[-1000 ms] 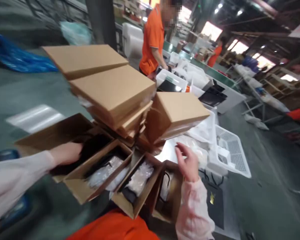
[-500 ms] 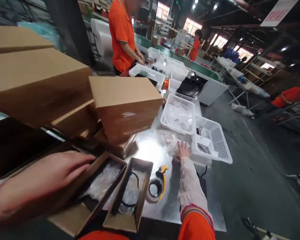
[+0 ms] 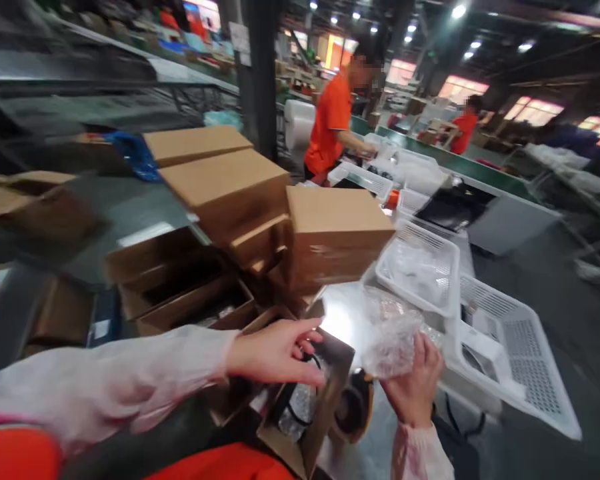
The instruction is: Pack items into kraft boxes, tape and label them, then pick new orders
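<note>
My left hand (image 3: 275,353) reaches over an open cardboard box (image 3: 305,433), fingers apart, close to a black cable and bubble wrap (image 3: 296,410) inside it. It holds nothing I can see. My right hand (image 3: 415,380) grips a clear bubble wrap bag (image 3: 393,343) above the steel table (image 3: 340,313). Just left of that hand, a yellow-handled tape dispenser (image 3: 354,403) is partly hidden. Another open box (image 3: 180,287) lies further left, its contents mostly out of sight.
Stacked kraft boxes (image 3: 330,233) rise beyond my left hand. White mesh crates (image 3: 420,267) stand to the right, one holding clear bags. A co-worker in an orange shirt (image 3: 333,123) works at the table's far end, beside a green-edged bench.
My right hand has lifted the bubble wrap bag off the table. My left hand has moved right, from the nearer box to over the box with the cable. The view has swung.
</note>
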Tool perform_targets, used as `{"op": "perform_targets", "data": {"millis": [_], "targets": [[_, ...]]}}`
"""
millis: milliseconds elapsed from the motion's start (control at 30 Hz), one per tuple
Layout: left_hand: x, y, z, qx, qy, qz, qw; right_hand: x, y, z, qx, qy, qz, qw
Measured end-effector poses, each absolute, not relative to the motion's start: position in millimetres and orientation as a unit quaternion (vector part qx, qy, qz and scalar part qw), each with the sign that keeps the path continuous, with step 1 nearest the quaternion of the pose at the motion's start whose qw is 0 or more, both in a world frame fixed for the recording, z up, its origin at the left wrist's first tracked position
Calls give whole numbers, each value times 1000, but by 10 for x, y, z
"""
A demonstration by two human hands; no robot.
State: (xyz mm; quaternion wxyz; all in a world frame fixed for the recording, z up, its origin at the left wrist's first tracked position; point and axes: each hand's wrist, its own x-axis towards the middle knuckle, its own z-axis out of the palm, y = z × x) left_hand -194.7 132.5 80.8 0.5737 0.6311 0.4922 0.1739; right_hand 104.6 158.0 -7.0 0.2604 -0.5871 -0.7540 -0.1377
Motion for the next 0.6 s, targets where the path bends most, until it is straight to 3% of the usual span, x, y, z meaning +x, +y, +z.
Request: {"op": "perform_targets", "data": {"millis": [67, 133, 233, 367, 467, 600], "targets": [[-1929, 1393, 795, 581, 439, 222, 649, 458, 1474, 251, -469, -838, -144, 239], [-2116, 1436, 772, 600, 415, 280, 624, -100, 1428, 445, -366, -885, -132, 255], [-2740, 1350, 801, 636, 477, 318, 517, -789, 1449, 567, -255, -914, -72, 307], [-3830, 1130, 941, 599, 600, 401, 347, -1483, 1570, 642, -210, -919, -11, 334], [-4506, 1127, 883, 560, 734, 339, 182, -2013, 1697, 565, -165, -961, 48, 217], [-4906, 1321, 443, 558, 790, 179, 181, -2675, 1861, 218, -169, -981, 99, 13]]}}
